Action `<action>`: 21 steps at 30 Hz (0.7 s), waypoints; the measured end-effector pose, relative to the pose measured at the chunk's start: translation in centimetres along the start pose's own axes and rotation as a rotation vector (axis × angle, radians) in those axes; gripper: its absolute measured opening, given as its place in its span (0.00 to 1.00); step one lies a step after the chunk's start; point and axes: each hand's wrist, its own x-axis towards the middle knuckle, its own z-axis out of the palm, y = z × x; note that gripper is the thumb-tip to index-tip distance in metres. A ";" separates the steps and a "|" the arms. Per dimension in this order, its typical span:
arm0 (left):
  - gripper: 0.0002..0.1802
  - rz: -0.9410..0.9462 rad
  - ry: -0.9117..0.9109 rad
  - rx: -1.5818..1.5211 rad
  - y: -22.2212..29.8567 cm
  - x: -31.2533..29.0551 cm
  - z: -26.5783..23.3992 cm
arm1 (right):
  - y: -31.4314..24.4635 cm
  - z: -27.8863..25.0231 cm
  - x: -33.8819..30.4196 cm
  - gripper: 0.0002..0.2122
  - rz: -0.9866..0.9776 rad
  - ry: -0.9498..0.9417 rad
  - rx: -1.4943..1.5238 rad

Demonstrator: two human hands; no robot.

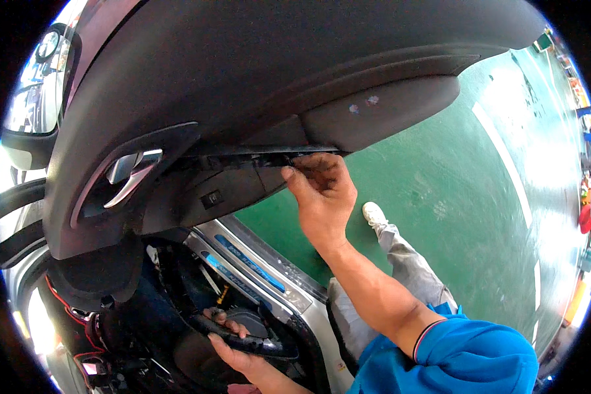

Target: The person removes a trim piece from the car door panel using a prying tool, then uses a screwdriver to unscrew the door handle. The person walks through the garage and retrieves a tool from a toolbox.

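A dark car door panel (256, 72) fills the upper part of the head view. Along its armrest runs an open slot (236, 160) with dark parts inside. My right hand (323, 194) is at the right end of this slot, its fingers bent and pinched at the edge; what lies between the fingertips is too small to make out. Lower down, inside the door opening, my left hand (231, 341) is closed around a long, curved black trim piece (259, 344). A silver inner door handle (134, 180) sits left of the slot, and a small switch (211, 199) lies below it.
The car's sill with blue-lit scuff plates (246, 266) runs beneath the door. Red wiring (59, 299) shows at the lower left, beside the dark interior. My shoe (373, 214) stands on the green floor (440, 171). A side mirror (38, 98) is at the far left.
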 end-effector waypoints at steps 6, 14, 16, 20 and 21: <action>0.33 -0.003 0.029 0.006 -0.3 0.0 0.2 | 0.4 -0.2 -0.1 0.10 -0.018 -0.014 -0.090; 0.37 0.003 0.129 0.063 -0.6 0.1 0.6 | 0.1 -0.3 0.3 0.10 -0.097 -0.035 -0.174; 0.37 0.002 0.126 0.043 -0.7 0.1 0.3 | -0.1 -0.3 0.5 0.10 -0.092 -0.050 -0.187; 0.35 0.004 0.103 0.047 -1.1 0.3 -0.5 | -0.5 -0.2 0.6 0.09 -0.052 -0.041 -0.219; 0.35 0.003 0.096 0.054 -1.3 0.4 -0.7 | -0.4 -0.2 0.6 0.09 -0.032 -0.031 -0.218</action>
